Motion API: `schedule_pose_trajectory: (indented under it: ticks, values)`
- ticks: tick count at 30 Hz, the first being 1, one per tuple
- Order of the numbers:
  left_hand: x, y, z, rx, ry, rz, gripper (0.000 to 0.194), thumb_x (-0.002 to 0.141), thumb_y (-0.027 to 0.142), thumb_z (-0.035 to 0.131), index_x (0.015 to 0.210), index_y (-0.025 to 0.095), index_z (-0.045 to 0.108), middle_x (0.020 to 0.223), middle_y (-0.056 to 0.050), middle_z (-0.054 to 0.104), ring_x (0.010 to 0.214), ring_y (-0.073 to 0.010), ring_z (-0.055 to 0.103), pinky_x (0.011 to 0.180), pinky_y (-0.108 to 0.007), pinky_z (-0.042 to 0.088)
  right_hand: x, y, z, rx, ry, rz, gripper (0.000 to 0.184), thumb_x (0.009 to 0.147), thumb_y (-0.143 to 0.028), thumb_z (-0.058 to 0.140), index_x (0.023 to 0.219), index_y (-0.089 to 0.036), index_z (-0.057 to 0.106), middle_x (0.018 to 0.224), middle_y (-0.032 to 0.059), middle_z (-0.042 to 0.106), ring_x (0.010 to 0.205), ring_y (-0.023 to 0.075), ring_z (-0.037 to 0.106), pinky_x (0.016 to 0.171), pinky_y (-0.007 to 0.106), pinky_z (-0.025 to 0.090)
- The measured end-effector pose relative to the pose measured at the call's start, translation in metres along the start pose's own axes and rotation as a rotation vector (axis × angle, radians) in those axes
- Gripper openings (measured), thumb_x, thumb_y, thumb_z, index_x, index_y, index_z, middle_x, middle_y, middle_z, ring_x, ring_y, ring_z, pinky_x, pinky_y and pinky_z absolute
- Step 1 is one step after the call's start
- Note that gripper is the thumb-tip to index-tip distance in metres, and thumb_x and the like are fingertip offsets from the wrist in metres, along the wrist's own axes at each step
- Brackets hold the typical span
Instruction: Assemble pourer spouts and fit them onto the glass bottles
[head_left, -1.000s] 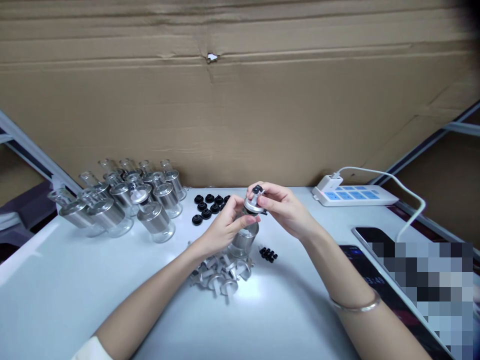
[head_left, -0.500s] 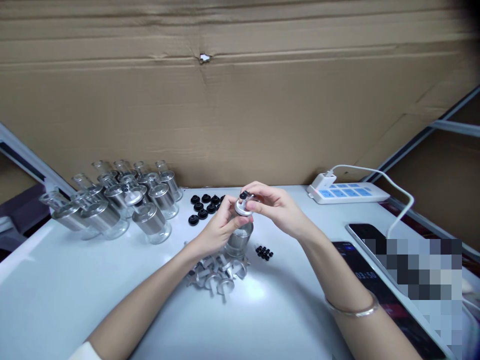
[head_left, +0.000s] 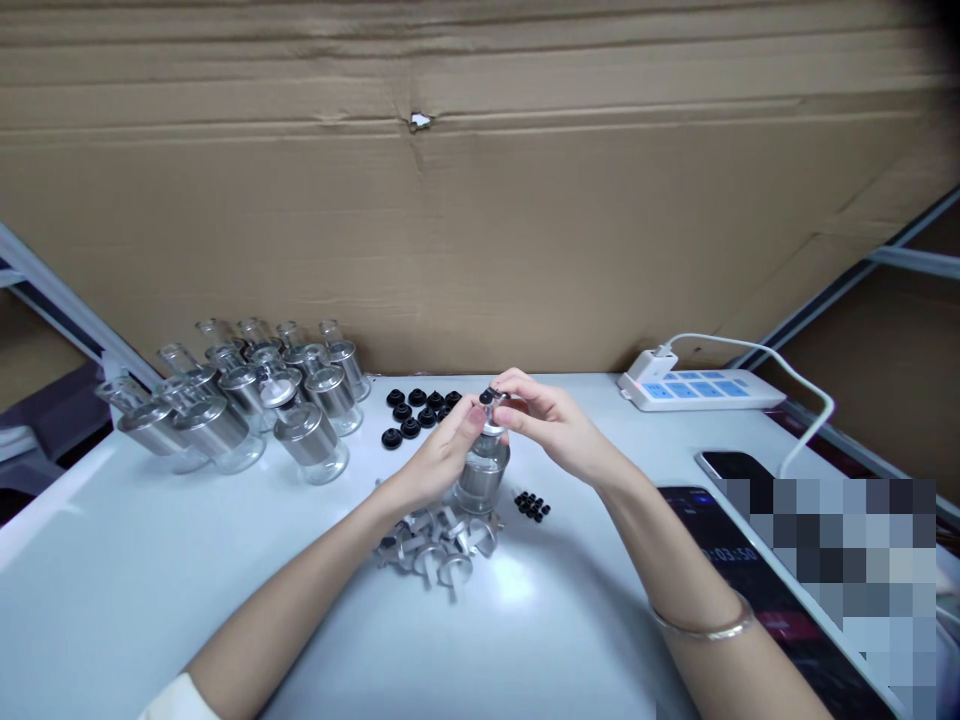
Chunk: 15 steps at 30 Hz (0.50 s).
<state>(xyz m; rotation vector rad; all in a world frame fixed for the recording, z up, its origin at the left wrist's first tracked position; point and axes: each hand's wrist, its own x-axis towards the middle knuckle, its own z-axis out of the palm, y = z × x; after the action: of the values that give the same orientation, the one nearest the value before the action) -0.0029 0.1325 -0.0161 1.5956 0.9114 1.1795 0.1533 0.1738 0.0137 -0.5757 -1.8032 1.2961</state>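
Observation:
In the middle of the table stands a glass bottle (head_left: 482, 472) with a metal sleeve. On its mouth sits a metal pourer (head_left: 493, 427) with a small black tip on top. My left hand (head_left: 439, 450) is closed on the pourer from the left, thumb up beside the spout. From the right, my right hand (head_left: 559, 425) pinches the pourer's upper part near the black tip. Fingers partly hide the pourer and the bottle neck. Just in front of the bottle lies a pile of loose metal pourers (head_left: 439, 550).
Several sleeved bottles (head_left: 214, 430) stand at the left; one nearer bottle (head_left: 307, 440) bears a pourer. Black stoppers (head_left: 410, 427) lie behind my left hand, small black caps (head_left: 532, 507) right of the bottle. A power strip (head_left: 705, 392) and phones (head_left: 750, 580) are at the right.
My left thumb has moved up from the pourer's disc to beside its spout. The pourer sits slightly lower over the bottle. The whole view has shifted a little.

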Motion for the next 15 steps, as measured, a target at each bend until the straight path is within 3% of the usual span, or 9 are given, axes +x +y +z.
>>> schedule_pose_trajectory:
  ticks: [3, 7, 11, 15]
  values:
    - [0.002, -0.001, 0.001, -0.042, 0.05, -0.025, 0.048, 0.089, 0.064, 0.037, 0.087, 0.019, 0.055, 0.084, -0.005, 0.064, 0.079, -0.0177, 0.059, 0.073, -0.03, 0.048, -0.005, 0.01, 0.01, -0.004, 0.107, -0.007, 0.027, 0.079, -0.049, 0.064, 0.084, -0.023, 0.065, 0.088, 0.0005, 0.052, 0.067, 0.0118, 0.051, 0.057, 0.025, 0.047]
    - [0.005, -0.008, 0.003, -0.12, 0.064, -0.043, 0.055, 0.083, 0.07, 0.043, 0.084, 0.018, 0.06, 0.079, -0.004, 0.065, 0.079, -0.019, 0.06, 0.076, -0.031, 0.048, -0.011, 0.025, 0.029, 0.052, 0.28, 0.026, 0.035, 0.083, -0.054, 0.053, 0.1, -0.023, 0.061, 0.092, 0.0026, 0.06, 0.082, 0.0176, 0.057, 0.073, 0.03, 0.048]
    - [0.006, -0.009, 0.006, -0.123, 0.034, -0.073, 0.062, 0.082, 0.073, 0.038, 0.073, 0.017, 0.062, 0.067, -0.004, 0.063, 0.072, -0.02, 0.06, 0.071, -0.031, 0.049, -0.012, 0.033, 0.044, 0.053, 0.35, 0.022, 0.034, 0.082, -0.053, 0.048, 0.083, -0.021, 0.06, 0.075, 0.0021, 0.061, 0.075, 0.0198, 0.056, 0.069, 0.031, 0.046]
    - [0.004, -0.006, 0.014, 0.001, 0.186, -0.006, 0.058, 0.085, 0.07, 0.034, 0.066, 0.019, 0.054, 0.068, -0.003, 0.061, 0.074, -0.0194, 0.056, 0.075, -0.031, 0.048, -0.011, 0.037, 0.056, -0.008, 0.521, -0.028, 0.035, 0.085, -0.049, 0.042, 0.066, -0.021, 0.05, 0.065, 0.0004, 0.051, 0.064, 0.0173, 0.048, 0.061, 0.029, 0.04]
